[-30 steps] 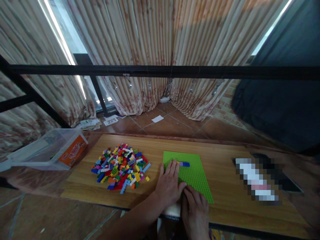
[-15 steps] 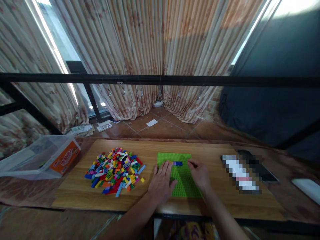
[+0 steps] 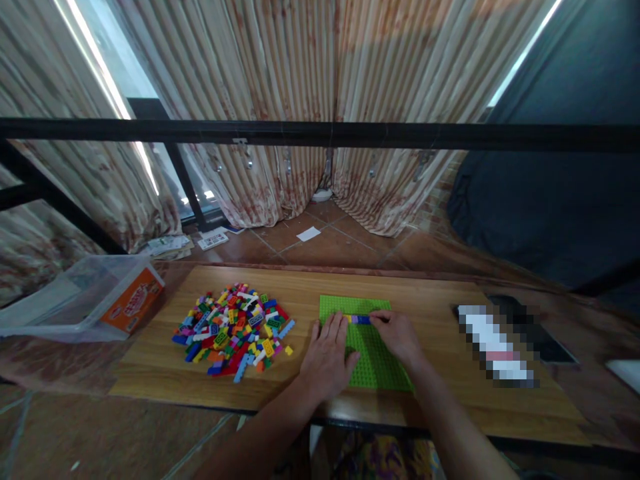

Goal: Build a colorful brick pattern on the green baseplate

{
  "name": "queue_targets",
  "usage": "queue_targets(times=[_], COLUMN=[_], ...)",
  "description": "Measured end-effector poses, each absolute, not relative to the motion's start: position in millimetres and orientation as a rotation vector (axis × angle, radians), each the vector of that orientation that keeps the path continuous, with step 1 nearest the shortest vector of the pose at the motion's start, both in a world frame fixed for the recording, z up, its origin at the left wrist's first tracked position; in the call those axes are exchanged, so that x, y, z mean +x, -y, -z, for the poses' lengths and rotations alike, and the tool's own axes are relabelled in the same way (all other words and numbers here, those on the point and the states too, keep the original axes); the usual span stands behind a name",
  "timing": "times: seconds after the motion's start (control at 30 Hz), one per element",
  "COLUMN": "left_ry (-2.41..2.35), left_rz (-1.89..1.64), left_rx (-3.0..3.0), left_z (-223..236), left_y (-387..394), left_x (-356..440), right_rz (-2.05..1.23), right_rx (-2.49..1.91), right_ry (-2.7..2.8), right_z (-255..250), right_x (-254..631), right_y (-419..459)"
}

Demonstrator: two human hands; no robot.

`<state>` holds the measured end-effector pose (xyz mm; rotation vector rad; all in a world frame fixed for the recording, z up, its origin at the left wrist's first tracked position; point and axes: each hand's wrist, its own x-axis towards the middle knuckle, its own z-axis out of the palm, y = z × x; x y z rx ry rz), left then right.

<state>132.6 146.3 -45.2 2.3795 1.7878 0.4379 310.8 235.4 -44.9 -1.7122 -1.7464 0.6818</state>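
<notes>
On the green baseplate [image 3: 375,363] lies a short row of bricks [image 3: 359,320], yellow and purple toward the left and blue toward the right. My left hand [image 3: 327,357] rests flat over the plate's left side, fingers stretched out. Its fingertips cover the left end of the row. At the row's right end my right hand [image 3: 400,337] is closed in a pinch, thumb and forefinger touching or nearly touching the blue brick. Whatever sits between those fingertips is too small and hidden to make out.
A loose pile of colourful bricks [image 3: 235,330] spreads over the left of the wooden table [image 3: 295,393]. Beyond it stands a clear plastic box [image 3: 85,293] with an orange label. A pixelated item [image 3: 495,343] and a dark flat device [image 3: 550,340] lie at the right.
My right hand has moved left, bringing its pinched fingertips to the row's right end. My left hand stays flat on the plate. The whole view has shifted slightly.
</notes>
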Motion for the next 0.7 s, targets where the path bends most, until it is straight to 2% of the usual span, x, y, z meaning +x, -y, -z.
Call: queue_targets(times=[0.47, 0.7], left_ry=[-1.765, -1.779], left_rz=[-0.440, -0.491], left_rx=[2.384, 2.402], left_z=[50.3, 47.5], left_y=[-147.6, -144.3], left_x=[135.0, 133.7], right_rz=[-0.705, -0.760], right_rx=[-1.779, -1.654], right_ry=[1.699, 1.656], right_z=[47.3, 44.9], right_x=[307.6, 312.7], right_y=[-237.1, -234.6])
